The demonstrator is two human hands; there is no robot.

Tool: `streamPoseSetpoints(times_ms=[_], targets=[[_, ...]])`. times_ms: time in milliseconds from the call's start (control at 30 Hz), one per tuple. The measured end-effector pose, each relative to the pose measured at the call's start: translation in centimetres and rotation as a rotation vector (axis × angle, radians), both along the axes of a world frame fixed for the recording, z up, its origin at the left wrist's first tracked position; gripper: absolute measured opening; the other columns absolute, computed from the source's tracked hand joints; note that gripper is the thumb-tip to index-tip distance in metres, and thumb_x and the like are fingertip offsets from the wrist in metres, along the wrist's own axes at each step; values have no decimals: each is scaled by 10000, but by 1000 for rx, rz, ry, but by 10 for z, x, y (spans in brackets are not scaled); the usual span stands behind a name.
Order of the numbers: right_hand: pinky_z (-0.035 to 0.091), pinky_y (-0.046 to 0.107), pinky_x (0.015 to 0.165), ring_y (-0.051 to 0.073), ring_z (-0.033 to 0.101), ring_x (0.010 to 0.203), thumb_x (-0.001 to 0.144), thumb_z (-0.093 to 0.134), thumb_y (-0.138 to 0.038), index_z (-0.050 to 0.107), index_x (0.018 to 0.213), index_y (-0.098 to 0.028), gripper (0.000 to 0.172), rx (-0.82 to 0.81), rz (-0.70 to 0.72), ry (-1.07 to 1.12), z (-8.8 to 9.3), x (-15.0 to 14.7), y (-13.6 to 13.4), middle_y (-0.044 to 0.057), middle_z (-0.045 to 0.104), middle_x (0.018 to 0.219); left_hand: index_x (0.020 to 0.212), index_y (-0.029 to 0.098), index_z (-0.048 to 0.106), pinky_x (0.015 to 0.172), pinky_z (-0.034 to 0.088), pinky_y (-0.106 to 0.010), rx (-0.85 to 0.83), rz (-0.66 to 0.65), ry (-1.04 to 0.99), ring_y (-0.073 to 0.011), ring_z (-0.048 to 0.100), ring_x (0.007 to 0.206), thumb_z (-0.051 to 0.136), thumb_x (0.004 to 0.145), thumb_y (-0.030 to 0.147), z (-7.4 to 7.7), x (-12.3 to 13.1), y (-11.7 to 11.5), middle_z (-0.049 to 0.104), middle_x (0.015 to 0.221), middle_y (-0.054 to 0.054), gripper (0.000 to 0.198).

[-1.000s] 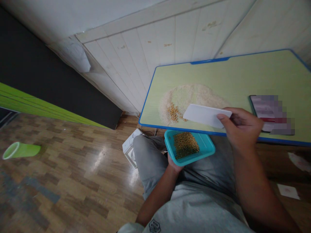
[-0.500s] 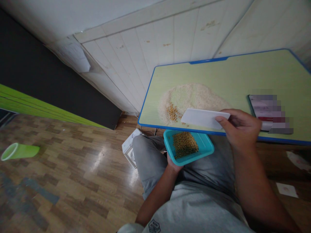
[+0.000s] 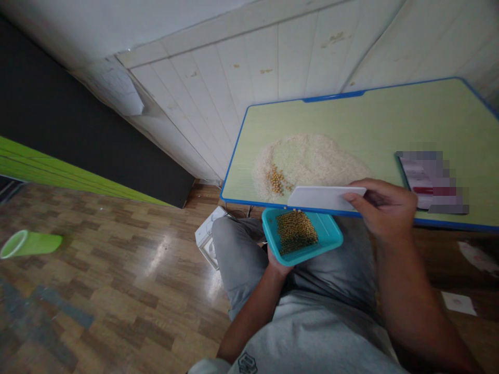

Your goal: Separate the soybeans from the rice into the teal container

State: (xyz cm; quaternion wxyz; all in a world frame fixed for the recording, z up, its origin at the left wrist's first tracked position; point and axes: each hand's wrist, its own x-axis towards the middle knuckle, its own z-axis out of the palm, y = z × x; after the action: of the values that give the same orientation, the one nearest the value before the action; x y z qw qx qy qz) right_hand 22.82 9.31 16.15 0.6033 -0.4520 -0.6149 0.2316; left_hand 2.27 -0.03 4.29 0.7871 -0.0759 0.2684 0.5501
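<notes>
1. The right hand pinches a white card by one end. The thumb is on the near side and the other fingers seem to be behind it, so the grip is narrow.

2. The left hand holds a teal plastic box at its near left corner. Most of its fingers hide under the box, so I cannot tell how far apart they are.

3. The box is just below the front edge of the light green table, over the person's lap. Lots of yellow beans are inside it.

4. A small bunch of loose beans is on the table, left of the card. White grains, maybe rice, spread around and behind them. A few stray beans are right by the blue edge, above the box.

5. I think the step now is scraping beans off the table into the box. The card lies along the front edge, which fits with that.

6. The next move seems to call for the card's tip behind the bunch, with the box kept under the edge. A gentle push would suit, because white grains are mixed in and could fall too.
</notes>
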Motion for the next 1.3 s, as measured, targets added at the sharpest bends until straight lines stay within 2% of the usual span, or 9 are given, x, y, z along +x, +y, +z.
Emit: streamPoseSetpoints(times_ms=[200,333,467,567,767,833,967,1067,1300], targets=[[498,304,532,176,675,608,764,941,-402,832,805,-311,148,33,-79,97,-1,-4,0,-28,789,739,1335,200,786,1382,351,-576,1,-1,-50,-324,604,1512,323,1117,576,-2,-1,-1,755,1504,-76,635],[496,312,547,179,664,609,768,941,-348,832,832,-304,134,41,-172,167,-1,-9,2,-23,777,749,1335,208,789,1383,350,-579,32,-6,-49,-314,638,1477,275,1128,591,-6,-2,-2,777,1470,-45,674],[519,318,575,186,683,643,797,921,-308,830,876,-291,121,88,-272,208,3,-16,-2,-19,769,774,1347,220,793,1353,414,-550,21,-8,-3,-314,614,1508,264,1123,614,-10,-3,-2,748,1518,-42,697],[549,334,588,199,702,665,831,898,-301,823,902,-286,104,84,-266,170,7,-23,-11,-13,768,791,1378,222,778,1326,456,-525,29,4,-4,-303,604,1520,288,1111,643,-9,-3,0,717,1560,-56,698],[603,339,604,202,726,678,844,879,-334,819,892,-280,93,-37,-163,72,9,-30,-23,-13,781,782,1351,220,786,1289,494,-536,-10,3,47,-303,629,1494,231,1131,575,-3,-3,1,688,1595,-78,695],[591,330,584,198,716,663,824,888,-351,817,877,-273,118,-52,-199,88,9,-29,-22,-11,776,762,1352,215,787,1289,494,-538,-10,7,46,-310,634,1487,242,1130,580,-7,-3,0,694,1587,-80,693],[536,322,547,198,685,642,797,904,-381,821,876,-244,179,-21,-377,154,7,-23,-17,10,753,742,1363,196,783,1328,441,-561,14,15,5,-324,648,1470,249,1123,617,-15,-4,-3,710,1567,-82,721],[523,325,555,201,686,657,814,886,-384,831,914,-261,168,-27,-448,158,6,-18,-14,14,761,771,1364,198,776,1341,407,-595,-6,29,4,-334,638,1480,277,1110,636,-16,-3,-4,718,1555,-97,711],[591,352,584,221,730,708,833,873,-405,808,906,-266,170,-3,-361,150,12,-30,-12,11,777,802,1353,211,789,1325,444,-560,-16,6,40,-325,599,1525,276,1112,622,-1,-3,0,681,1600,-99,700]])
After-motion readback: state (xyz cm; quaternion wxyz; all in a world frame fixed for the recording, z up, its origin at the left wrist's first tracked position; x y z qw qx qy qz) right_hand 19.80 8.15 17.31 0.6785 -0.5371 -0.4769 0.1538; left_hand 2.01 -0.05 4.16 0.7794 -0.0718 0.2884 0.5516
